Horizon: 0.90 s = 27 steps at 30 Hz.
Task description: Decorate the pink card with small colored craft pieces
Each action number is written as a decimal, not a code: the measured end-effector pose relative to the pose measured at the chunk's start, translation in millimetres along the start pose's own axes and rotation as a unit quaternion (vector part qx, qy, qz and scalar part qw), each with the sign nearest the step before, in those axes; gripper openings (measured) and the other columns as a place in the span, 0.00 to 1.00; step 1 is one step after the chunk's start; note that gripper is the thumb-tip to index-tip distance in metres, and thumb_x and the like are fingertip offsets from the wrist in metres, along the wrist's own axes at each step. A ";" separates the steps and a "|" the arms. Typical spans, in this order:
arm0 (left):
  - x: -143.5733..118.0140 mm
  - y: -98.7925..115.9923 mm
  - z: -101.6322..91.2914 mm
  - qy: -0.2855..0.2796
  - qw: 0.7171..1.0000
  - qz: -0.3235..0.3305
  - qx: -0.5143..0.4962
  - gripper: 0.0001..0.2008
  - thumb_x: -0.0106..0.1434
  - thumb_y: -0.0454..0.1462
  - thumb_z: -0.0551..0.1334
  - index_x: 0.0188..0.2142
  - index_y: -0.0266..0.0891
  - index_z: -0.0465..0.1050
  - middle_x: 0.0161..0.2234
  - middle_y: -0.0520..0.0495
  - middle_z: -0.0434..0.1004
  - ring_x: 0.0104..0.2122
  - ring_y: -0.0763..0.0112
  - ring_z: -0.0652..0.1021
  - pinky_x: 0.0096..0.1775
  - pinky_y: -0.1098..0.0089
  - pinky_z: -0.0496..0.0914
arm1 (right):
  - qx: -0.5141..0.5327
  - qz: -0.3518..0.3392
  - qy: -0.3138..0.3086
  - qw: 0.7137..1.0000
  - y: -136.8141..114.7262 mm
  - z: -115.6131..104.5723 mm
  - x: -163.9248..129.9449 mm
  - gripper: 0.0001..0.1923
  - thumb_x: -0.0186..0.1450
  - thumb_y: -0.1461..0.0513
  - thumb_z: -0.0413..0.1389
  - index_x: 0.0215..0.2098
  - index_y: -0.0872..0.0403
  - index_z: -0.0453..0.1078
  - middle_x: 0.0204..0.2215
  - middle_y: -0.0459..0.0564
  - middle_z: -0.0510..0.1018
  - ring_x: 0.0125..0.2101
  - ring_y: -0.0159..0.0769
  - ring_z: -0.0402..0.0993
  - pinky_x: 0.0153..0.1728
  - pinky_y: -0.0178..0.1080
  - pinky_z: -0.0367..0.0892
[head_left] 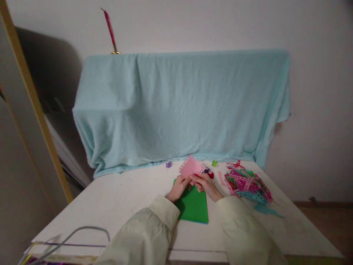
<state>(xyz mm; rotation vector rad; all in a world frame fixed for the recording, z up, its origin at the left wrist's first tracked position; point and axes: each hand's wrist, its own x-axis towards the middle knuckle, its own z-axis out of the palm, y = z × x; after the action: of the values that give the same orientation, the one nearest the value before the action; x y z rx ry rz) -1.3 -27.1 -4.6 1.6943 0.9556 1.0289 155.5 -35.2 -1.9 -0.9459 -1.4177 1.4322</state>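
A pink sheet (192, 166) with rows of punched holes along its edges is held up over the middle of the table. My left hand (178, 187) pinches its lower left corner. Closed close beside it, my right hand (205, 184) is at the sheet's lower right edge. A small red tool (196, 175) shows between the right fingers; its kind is mostly hidden. Beneath both hands lies a stack of green sheets (194, 208) with a thin blue edge under it. Just past the right hand sit a red and a purple punch-like piece (210, 174).
A heap of holed strips (246, 184) in pink, red, green and blue lies to the right. Small purple (168, 164) and green (214, 163) pieces stand at the back, before a light blue cloth (179, 106). A grey cable (79, 229) loops at front left.
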 end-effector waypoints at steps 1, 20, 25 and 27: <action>-0.4 0.5 0.4 0.004 1.000 0.002 -0.001 0.27 0.64 0.52 0.48 0.21 0.34 0.68 0.19 0.50 0.68 0.22 0.73 0.69 0.29 0.73 0.62 | 0.003 -0.003 0.005 1.000 0.8 0.3 0.0 0.22 0.59 0.48 0.55 0.19 0.56 0.61 0.13 0.39 0.57 0.13 0.23 0.52 0.15 0.32 0.46; 0.0 -6.1 5.9 0.008 0.997 0.020 -0.069 0.27 0.65 0.53 0.47 0.27 0.32 0.70 0.22 0.47 0.72 0.22 0.73 0.70 0.28 0.72 0.62 | 0.011 0.017 0.006 1.000 -0.4 1.1 -2.8 0.22 0.59 0.50 0.55 0.16 0.55 0.58 0.10 0.39 0.57 0.11 0.24 0.52 0.14 0.32 0.44; -0.3 -4.2 4.3 0.018 0.999 0.005 -0.049 0.28 0.65 0.53 0.47 0.24 0.34 0.70 0.20 0.48 0.71 0.21 0.73 0.69 0.28 0.72 0.62 | 0.020 0.023 -0.005 1.000 1.0 1.3 -1.5 0.23 0.59 0.48 0.55 0.17 0.55 0.58 0.11 0.38 0.56 0.11 0.22 0.49 0.14 0.31 0.42; 1.0 -3.7 2.2 0.018 0.999 0.005 -0.036 0.28 0.65 0.53 0.46 0.22 0.34 0.69 0.19 0.48 0.70 0.21 0.73 0.69 0.29 0.72 0.62 | 0.032 0.025 -0.017 0.999 -0.1 3.7 -0.3 0.22 0.58 0.47 0.55 0.20 0.55 0.60 0.12 0.38 0.57 0.12 0.22 0.48 0.14 0.31 0.42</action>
<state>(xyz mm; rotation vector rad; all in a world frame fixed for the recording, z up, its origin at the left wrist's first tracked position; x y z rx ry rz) 0.5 -25.8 -8.4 1.6278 0.9226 1.0913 152.1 -36.7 -1.7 -0.9252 -1.3737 1.5281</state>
